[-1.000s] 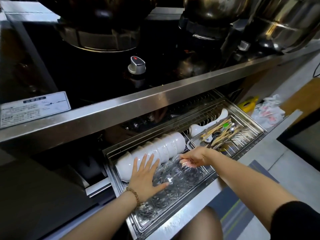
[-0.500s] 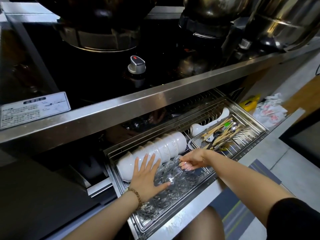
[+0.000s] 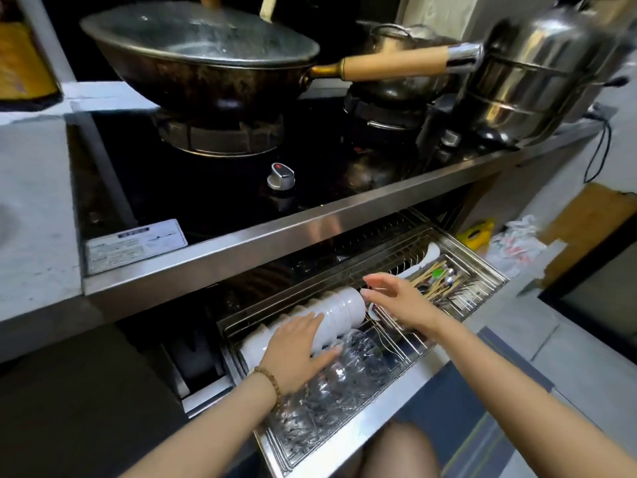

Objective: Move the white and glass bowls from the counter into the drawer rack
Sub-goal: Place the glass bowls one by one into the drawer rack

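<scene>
My knee (image 3: 400, 453) is at the bottom, just under the front edge of the drawer rack (image 3: 344, 439). The rack is pulled out and it is made of shiny wire.

Closest to me in the rack lie the glass bowls (image 3: 344, 377). They are on their sides in a row, one tucked into the next. My left hand (image 3: 296, 353) has a bead bracelet (image 3: 267, 379) on the wrist. It lies flat with the fingers out straight. It rests across the glass bowls and the white bowls (image 3: 331, 313). It is not gripping anything.

The white bowls are in a row too, just behind the glass ones, also on their sides.

My right hand (image 3: 396, 300) is at the right end of the white row. The fingers are spread wide and hold nothing. The fingertips are right by the last white bowl, but I cannot tell if they touch it.

Past that hand is a little tray of chopsticks and spoons (image 3: 437, 281).

Up above is the stove. A big wok (image 3: 206, 67) with a lid sits on it, and a tall steel pot (image 3: 537, 74) stands to the right.
</scene>
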Demonstrator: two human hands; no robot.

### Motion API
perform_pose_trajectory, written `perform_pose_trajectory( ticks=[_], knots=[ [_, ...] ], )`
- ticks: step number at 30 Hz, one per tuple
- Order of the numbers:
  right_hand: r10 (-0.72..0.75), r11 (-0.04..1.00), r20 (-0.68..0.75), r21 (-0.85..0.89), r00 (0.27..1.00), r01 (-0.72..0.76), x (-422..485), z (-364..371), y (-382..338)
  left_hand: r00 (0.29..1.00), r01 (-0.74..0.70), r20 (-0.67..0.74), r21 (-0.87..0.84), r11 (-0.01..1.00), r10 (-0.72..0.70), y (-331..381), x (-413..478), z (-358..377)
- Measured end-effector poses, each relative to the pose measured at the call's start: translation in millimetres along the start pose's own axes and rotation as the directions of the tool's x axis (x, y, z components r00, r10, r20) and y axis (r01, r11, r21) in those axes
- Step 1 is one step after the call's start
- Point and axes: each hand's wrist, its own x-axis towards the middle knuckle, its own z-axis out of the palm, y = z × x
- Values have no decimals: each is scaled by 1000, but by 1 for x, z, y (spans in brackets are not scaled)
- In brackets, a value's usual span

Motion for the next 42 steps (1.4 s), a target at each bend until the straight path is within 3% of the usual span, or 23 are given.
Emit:
perform_pose_trajectory(
  ticks=[4,9,13,17,21,25,30,35,42],
  knots=[
    [-196,980,-121,14,973,199,-38,-9,-48,969,-164,-191,-22,986,157,27,-18,-66],
    [-448,893,-167,-131,878,430,-66,-3,-114,865,-310,-399,57,949,306,50,-59,-155],
    [-600,791,-91,-212,795,574,-66,22,-168,785,-288,-541,115,951,303,38,-96,-222],
    [-678,721,-6,-203,735,663,-58,61,-221,745,-153,-625,180,972,233,4,-134,-274],
    [-728,664,78,-167,681,729,-48,105,-264,731,32,-673,199,980,112,-42,-173,-307],
    [-718,672,173,-81,674,736,-41,145,-295,711,187,-702,144,972,-33,-91,-206,-320],
    [-717,652,236,-107,656,751,-34,188,-322,710,319,-682,92,943,-174,-141,-233,-323],
    [-720,620,280,-150,634,770,-29,220,-334,717,338,-636,-44,940,-287,-161,-239,-317],
    [-718,603,274,-215,640,768,-20,230,-333,770,237,-586,-104,966,-252,-167,-235,-315]
  ],
)
